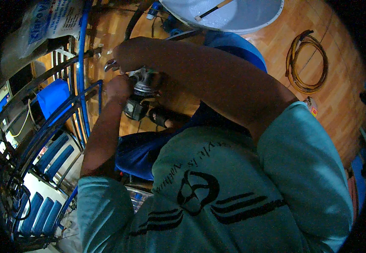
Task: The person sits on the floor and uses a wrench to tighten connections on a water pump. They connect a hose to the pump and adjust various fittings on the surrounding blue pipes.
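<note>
My left hand (119,86) is closed on the near side of a metal power tool (148,83) with a round silver head and a dark body below it. My right hand (125,54) reaches across from the right, curled at the tool's upper left beside a small silver metal piece (109,64), which it seems to grip; its fingertips are hidden. My right forearm covers part of the tool. A blue round surface (237,42) shows behind that forearm, and a sandalled foot (162,116) is below the tool.
Dark and blue metal tube frames (81,55) fill the left, with a plastic sack (48,25), a blue panel (53,99) and blue-slatted white pieces (37,204). A white basin (246,12) holding a brush is at the top. A coiled hose (289,63) lies on the wooden floor (334,109).
</note>
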A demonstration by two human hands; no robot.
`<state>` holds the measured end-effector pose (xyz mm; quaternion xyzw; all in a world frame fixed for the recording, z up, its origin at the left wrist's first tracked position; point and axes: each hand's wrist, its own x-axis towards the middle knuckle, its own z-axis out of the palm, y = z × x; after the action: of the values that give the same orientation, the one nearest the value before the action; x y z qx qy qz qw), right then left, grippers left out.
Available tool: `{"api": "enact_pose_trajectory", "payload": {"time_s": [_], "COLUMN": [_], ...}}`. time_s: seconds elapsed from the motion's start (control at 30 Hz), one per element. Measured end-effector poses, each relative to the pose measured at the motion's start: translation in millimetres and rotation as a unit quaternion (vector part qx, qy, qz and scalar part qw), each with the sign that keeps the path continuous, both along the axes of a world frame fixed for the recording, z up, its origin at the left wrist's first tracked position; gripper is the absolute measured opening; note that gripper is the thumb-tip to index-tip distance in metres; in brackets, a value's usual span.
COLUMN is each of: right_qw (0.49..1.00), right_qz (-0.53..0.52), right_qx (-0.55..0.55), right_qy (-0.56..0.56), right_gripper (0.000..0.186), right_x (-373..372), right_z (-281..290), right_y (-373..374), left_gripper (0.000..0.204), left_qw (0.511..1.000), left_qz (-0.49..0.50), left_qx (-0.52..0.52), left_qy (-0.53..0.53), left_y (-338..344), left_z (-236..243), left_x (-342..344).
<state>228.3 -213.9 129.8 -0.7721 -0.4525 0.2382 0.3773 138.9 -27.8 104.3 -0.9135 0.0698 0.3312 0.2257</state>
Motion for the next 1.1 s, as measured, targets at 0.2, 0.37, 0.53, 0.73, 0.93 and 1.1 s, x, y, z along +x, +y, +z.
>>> {"api": "enact_pose_trajectory", "payload": {"time_s": [0.2,0.37,0.53,0.73,0.93,1.1], "right_qw": [1.0,1.0,1.0,1.0,0.999,0.983], "right_qz": [0.001,-0.003,0.002,0.011,0.011,0.034], "right_qx": [0.009,0.002,0.003,0.0,-0.024,0.16], "right_qy": [0.0,0.008,0.011,0.023,0.031,-0.086], "right_gripper": [0.037,0.036,0.036,0.035,0.036,0.022], "right_x": [2.4,4.3,4.3,2.7,5.5,10.5], "right_z": [2.6,-1.4,1.8,3.7,6.0,-62.2], "right_y": [3.3,-1.6,-3.6,-8.7,-19.5,35.8], "left_gripper": [0.04,0.056,0.06,0.056,0.035,0.021], "left_qw": [0.996,0.993,0.991,0.856,0.994,0.992], "left_qz": [0.077,0.037,0.085,0.46,0.045,-0.067], "left_qx": [-0.029,0.027,0.032,-0.135,0.0,0.093], "left_qy": [0.019,0.106,0.102,0.192,0.102,0.057], "left_y": [13.4,-14.1,8.2,49.4,6.9,2.6], "left_z": [8.6,13.4,-7.5,-32.0,6.0,15.7], "left_x": [-4.4,12.7,14.6,20.9,11.6,-15.5]}}
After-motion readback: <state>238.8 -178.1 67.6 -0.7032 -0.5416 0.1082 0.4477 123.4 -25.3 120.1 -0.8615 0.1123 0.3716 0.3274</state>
